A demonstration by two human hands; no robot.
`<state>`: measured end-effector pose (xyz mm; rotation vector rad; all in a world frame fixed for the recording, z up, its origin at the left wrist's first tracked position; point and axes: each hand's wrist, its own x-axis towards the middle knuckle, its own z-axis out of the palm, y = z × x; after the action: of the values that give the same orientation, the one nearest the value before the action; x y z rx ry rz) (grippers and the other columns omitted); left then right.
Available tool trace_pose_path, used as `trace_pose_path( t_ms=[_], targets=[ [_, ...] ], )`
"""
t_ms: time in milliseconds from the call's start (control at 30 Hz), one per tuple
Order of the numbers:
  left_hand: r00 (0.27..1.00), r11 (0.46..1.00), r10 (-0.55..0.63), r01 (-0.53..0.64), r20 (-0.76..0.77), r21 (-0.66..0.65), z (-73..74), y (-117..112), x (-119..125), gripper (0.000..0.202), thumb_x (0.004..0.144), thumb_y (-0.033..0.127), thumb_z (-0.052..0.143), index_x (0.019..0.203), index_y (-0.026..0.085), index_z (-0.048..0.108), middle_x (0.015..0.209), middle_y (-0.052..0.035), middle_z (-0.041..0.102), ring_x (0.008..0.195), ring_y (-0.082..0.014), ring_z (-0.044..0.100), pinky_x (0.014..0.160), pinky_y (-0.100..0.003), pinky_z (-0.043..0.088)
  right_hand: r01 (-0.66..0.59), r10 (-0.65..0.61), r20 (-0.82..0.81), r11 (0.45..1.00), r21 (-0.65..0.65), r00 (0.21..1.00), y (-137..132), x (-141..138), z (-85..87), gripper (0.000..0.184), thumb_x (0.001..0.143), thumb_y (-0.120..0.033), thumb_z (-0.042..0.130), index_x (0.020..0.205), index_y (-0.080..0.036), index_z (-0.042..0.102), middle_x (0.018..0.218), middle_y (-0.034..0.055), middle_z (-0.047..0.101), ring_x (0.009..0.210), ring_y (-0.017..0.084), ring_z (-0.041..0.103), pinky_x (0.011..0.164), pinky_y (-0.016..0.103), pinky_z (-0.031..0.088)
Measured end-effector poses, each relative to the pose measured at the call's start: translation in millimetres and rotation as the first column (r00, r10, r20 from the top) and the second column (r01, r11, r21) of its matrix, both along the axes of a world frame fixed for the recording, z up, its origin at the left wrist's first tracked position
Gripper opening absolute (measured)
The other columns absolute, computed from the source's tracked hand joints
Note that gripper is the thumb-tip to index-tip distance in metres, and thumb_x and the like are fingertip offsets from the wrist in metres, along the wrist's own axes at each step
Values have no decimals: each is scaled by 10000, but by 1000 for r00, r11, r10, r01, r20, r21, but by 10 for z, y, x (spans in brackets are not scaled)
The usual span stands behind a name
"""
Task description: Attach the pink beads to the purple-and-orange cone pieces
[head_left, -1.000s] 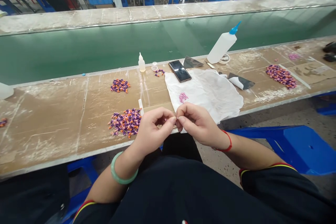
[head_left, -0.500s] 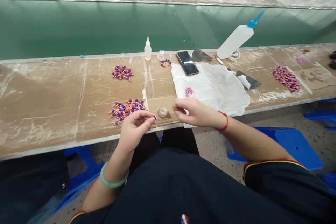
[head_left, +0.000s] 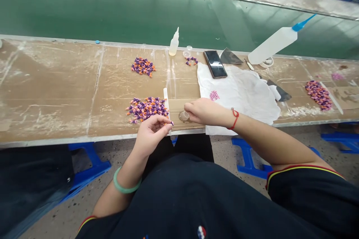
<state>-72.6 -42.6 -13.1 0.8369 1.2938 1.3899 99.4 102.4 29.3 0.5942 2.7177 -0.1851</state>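
My left hand (head_left: 151,136) pinches a small purple piece (head_left: 172,123) between thumb and forefinger, just in front of the near pile of purple, orange and pink pieces (head_left: 147,110). My right hand (head_left: 206,112) is closed, its fingertips at a small transparent round dish (head_left: 183,116) on a strip of cardboard (head_left: 179,104). Whatever those fingertips hold is hidden. A white stick (head_left: 166,97) lies between pile and dish. Tiny pink bits (head_left: 214,95) rest on a white cloth (head_left: 241,89), partly under my right forearm.
Farther back are another purple-orange pile (head_left: 143,67), a small dropper bottle (head_left: 174,43), a few pieces in an arc (head_left: 191,61) and a phone (head_left: 215,64). A large blue-tipped bottle (head_left: 273,46) leans by a tape roll (head_left: 266,62). Pink-purple pieces (head_left: 319,95) lie at right.
My right hand has moved left and come over the round dish, partly covering it. My left hand still holds the purple piece. The whole view has shifted and tilted somewhat.
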Motion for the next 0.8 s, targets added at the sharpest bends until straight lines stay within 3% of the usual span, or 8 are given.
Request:
trace_pose_path(
  t_ms=[300,367,433,500,567,633,700,800],
  targets=[
    [999,999,-31,29,42,28,-3,16,-7,157,692,253,804,737,163,683,651,17,657,556,-89,590,543,-198,513,-20,18,40,999,41,999,15,-37,-21,188,952,-239,476,830,-146,584,722,108,674,604,189,557,555,314,186],
    [998,999,-22,21,56,28,17,21,12,178,687,264,822,734,163,683,650,14,665,562,-92,605,551,-200,526,5,-5,-22,1000,11,1000,12,-16,-2,170,931,-232,489,788,-163,550,686,84,650,575,167,527,546,307,196],
    [997,1000,2,-4,74,31,51,23,37,214,679,290,846,731,165,681,658,7,679,571,-102,631,557,-209,545,57,-74,-170,993,-104,983,-12,19,44,138,887,-210,513,752,-183,511,643,43,618,552,144,500,537,286,236],
    [995,999,19,-23,97,42,103,18,66,262,668,333,874,729,169,679,660,1,692,574,-118,660,558,-224,570,90,-217,-333,930,-357,918,-68,58,119,125,866,-197,517,745,-197,485,666,23,630,590,134,546,554,256,330],
    [992,998,16,-24,122,64,170,6,96,303,659,379,894,726,172,683,657,-6,707,561,-134,684,550,-237,593,62,-395,-396,768,-637,829,-152,89,215,122,883,-208,516,767,-203,482,747,33,674,709,146,637,618,246,440],
    [990,996,5,-18,139,89,244,-11,127,321,665,409,900,727,171,693,658,-17,725,543,-144,698,538,-241,609,15,-516,-387,614,-789,764,-248,107,312,130,901,-226,540,782,-204,493,789,43,685,787,159,666,659,255,494],
    [989,993,-6,-11,146,115,315,-28,158,309,676,402,901,730,170,706,679,-28,748,540,-146,710,533,-234,618,-18,-555,-388,558,-830,736,-329,115,393,131,893,-224,570,779,-202,510,747,22,650,739,146,632,646,256,500],
    [988,989,-27,4,149,149,395,-48,199,255,687,344,906,731,172,722,712,-29,769,553,-137,723,537,-208,622,-60,-544,-403,540,-839,736,-400,126,465,110,878,-187,562,774,-194,528,696,-12,603,643,107,555,596,231,466]
  ],
)
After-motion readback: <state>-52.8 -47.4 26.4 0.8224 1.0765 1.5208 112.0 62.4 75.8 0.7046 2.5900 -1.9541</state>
